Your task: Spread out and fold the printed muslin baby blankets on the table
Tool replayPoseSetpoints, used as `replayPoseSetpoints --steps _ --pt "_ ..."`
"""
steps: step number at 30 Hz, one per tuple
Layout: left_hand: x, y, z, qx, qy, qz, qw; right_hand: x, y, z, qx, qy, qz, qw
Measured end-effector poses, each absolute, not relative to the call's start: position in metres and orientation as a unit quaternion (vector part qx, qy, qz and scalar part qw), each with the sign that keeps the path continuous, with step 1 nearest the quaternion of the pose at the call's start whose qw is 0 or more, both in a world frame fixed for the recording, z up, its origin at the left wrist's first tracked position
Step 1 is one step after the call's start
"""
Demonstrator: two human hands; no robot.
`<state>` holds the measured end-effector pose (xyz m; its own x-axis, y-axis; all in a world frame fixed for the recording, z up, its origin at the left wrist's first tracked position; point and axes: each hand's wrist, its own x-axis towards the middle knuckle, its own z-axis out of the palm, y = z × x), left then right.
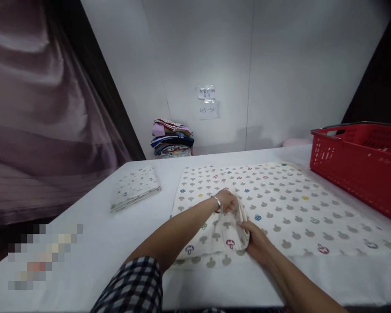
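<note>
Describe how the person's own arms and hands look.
The left hand is ungloved, with a silvery bangle at the wrist and a dark-and-white gingham sleeve ending near the elbow. The right hand is ungloved too, no bangle showing, its forearm bare to the frame's edge.

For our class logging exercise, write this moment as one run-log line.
left hand: on mushroom-print cloth | right hand: holding its gathered fold | folded cloth: at left | red basket: at right

**White table, cloth laid out**

The cloth spreads beneath both hands, reaching well right of the right hand. Farther right — a basket. Left of the left hand — a folded piece, then a pixelated item.
</note>
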<state>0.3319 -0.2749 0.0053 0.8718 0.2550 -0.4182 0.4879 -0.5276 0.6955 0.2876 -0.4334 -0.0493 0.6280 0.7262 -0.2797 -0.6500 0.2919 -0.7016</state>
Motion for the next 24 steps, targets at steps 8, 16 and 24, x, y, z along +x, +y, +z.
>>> replayPoseSetpoints --steps 8,16,24 --pt "0.394 -0.238 0.021 0.925 0.236 -0.056 0.292 0.288 -0.432 -0.050 -0.417 -0.073 0.425 0.800" --pt "0.455 -0.259 0.009 0.960 0.230 -0.085 0.134 0.289 -0.435 -0.045 -0.409 -0.102 0.417 0.806" --pt "0.481 -0.245 0.001 0.953 0.242 -0.170 0.068 0.303 -0.445 -0.038 -0.601 -0.218 0.318 0.700"
